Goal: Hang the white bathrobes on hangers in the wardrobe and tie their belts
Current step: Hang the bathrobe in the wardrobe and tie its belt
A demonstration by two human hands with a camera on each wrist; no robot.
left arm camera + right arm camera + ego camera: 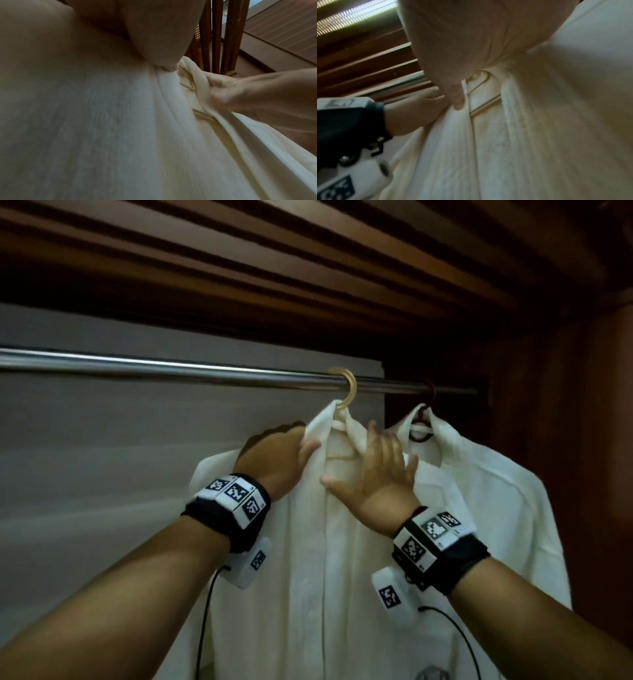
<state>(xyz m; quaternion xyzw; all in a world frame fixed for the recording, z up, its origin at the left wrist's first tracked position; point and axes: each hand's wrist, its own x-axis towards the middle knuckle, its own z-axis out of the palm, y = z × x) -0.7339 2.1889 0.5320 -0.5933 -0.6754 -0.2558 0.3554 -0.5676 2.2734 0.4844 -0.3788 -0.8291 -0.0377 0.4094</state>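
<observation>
1. The nearer bathrobe (308,542) hangs in front of me on a pale hanger (347,392) hooked over the metal rail (171,366) of the wardrobe, its two front edges meeting down the middle.
2. My left hand (277,460) grips the collar's left lapel, thumb in front and fingers curled behind the cloth. In the right wrist view that thumb presses a fold of the edge.
3. My right hand (380,474) lies spread and flat on the right lapel, fingers straight, pressing the cloth and clamped on nothing.
4. I judge the fabric soft, thick and limp: it will sag and fold wherever I let go, and it is heavy enough to drag a shoulder off the hanger if I pull on one side only.
5. So the firm places to take it are the rolled collar and the stitched front edges, one in each hand, tugged evenly.
6. I count two bathrobes: this one, and a second bathrobe (479,491) just beside it to the right on a dark hanger (423,419).
7. That makes two hangers on one rail.
8. No belt shows in any view, so I judge the tying not yet done.
</observation>
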